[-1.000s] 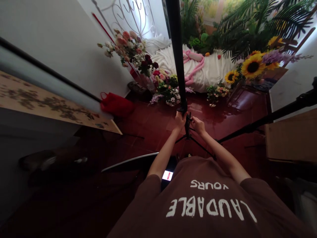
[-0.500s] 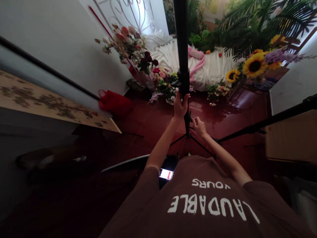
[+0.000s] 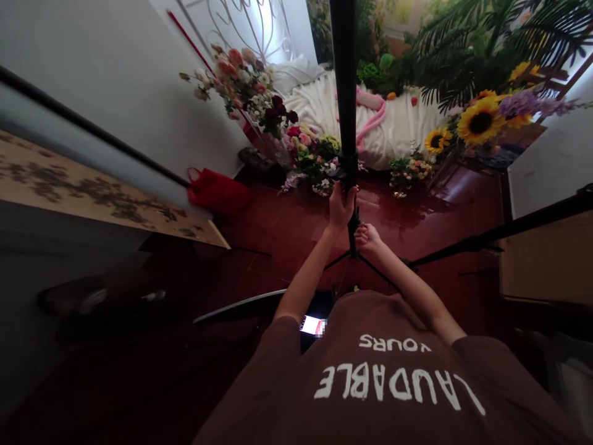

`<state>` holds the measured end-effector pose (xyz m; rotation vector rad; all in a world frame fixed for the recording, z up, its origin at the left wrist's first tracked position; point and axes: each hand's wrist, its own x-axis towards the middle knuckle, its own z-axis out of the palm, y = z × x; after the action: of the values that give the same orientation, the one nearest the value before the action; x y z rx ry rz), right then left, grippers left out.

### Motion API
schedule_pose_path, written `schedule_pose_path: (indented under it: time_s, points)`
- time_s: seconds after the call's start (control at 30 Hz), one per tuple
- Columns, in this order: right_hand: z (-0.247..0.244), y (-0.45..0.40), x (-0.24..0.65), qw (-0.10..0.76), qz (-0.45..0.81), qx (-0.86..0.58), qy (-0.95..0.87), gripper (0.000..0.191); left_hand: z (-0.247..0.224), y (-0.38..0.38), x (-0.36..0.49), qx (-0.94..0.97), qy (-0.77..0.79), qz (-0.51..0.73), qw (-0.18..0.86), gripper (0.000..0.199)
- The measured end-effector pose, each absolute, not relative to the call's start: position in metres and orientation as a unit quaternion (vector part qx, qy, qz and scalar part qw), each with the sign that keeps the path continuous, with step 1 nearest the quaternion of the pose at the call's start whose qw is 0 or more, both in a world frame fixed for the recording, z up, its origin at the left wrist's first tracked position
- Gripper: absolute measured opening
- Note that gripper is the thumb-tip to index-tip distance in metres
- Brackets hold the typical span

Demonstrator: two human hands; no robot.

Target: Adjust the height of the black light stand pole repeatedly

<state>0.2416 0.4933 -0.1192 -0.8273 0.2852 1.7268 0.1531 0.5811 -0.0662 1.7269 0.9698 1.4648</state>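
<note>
A black light stand rises straight in front of me, its tripod legs spread on the floor. My left hand is wrapped round its pole just below a dark collar, thumb on the right side. Lower down on the right, my right hand is closed with bent fingers at a small knob on the pole, which the fingers mostly hide. Beside my left upper arm a lit phone screen shows.
Flowers and a white draped cloth lie beyond the stand, with sunflowers on the right. A red bag stands left. Black poles slant in from the left and right. A cardboard box sits at right.
The collar on the pole sits lower in the picture, and my left hand has moved slightly down with it. My right hand has turned, its fingers curling in more at the knob.
</note>
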Motion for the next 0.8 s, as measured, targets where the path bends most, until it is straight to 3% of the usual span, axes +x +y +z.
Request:
schedule_pose_path:
  time_s: [0.3, 0.67, 0.8]
  points:
    - [-0.116, 0.502, 0.235, 0.61, 0.693, -0.31, 0.228, 0.031, -0.069, 0.568, 0.165, 0.633, 0.407, 0.562, 0.344, 0.057]
    - [-0.13, 0.487, 0.245, 0.554, 0.714, -0.417, 0.099, 0.028, -0.061, 0.517, 0.184, 0.575, 0.475, 0.57, 0.345, 0.062]
    - [-0.134, 0.447, 0.268, 0.578, 0.697, -0.418, 0.078, 0.027, -0.071, 0.469, 0.194, 0.569, 0.485, 0.555, 0.365, 0.067]
